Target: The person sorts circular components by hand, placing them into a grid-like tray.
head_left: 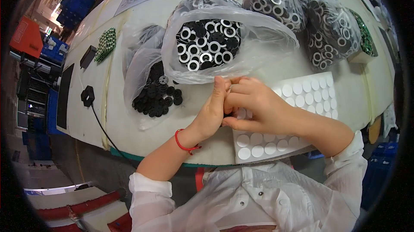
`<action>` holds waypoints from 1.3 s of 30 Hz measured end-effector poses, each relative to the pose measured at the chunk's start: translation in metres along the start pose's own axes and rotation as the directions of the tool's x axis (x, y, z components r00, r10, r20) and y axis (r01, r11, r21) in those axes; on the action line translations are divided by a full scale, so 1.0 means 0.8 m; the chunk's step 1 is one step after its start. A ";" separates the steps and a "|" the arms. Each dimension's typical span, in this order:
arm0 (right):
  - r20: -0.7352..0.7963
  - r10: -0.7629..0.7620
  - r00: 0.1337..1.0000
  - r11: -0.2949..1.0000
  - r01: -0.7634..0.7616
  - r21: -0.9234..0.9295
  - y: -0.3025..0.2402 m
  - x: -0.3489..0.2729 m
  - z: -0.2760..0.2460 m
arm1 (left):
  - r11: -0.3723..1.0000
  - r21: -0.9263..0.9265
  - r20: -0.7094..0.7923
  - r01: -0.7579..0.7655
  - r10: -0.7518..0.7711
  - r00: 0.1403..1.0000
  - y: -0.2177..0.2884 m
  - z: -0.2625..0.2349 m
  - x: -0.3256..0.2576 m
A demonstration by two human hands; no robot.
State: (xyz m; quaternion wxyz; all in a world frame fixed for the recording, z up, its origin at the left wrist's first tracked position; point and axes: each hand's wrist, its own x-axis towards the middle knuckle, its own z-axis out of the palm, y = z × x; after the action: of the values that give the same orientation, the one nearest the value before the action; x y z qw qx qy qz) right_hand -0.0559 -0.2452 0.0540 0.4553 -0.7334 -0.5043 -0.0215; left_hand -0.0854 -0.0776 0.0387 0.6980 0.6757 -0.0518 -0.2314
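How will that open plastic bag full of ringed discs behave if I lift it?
The open bag would probably feel floppy, since its thin film is creased and folded over. It may be bottom-heavy, as many discs are piled inside. Tipped, it could spill them, because its mouth gapes wide.

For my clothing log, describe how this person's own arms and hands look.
The left hand and right hand wear no gloves. A thin red cord bracelet circles the left wrist, its loose end showing; the right wrist shows no band. The left sleeve and right sleeve are white, thin, slightly see-through and wrinkled, leaving the forearms bare.
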 end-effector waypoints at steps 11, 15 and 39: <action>-0.026 -0.045 0.999 0.999 0.045 -0.005 -0.003 0.001 0.002 | 0.992 -0.126 0.016 -0.029 0.032 0.999 0.001 0.014 -0.001; 0.005 0.216 0.976 0.952 -0.212 0.222 -0.010 -0.001 -0.003 | 0.998 -0.055 0.100 -0.031 0.037 0.994 0.004 0.005 -0.005; -0.067 -0.192 0.979 0.945 0.166 -0.283 0.009 -0.001 -0.033 | 0.973 -0.215 0.192 0.081 -0.040 0.981 0.010 -0.019 0.000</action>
State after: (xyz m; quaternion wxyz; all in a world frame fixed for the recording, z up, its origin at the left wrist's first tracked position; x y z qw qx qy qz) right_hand -0.0399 -0.2644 0.0643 0.3679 -0.7389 -0.5392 -0.1672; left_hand -0.0776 -0.0640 0.0451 0.7536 0.5703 -0.0701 -0.3191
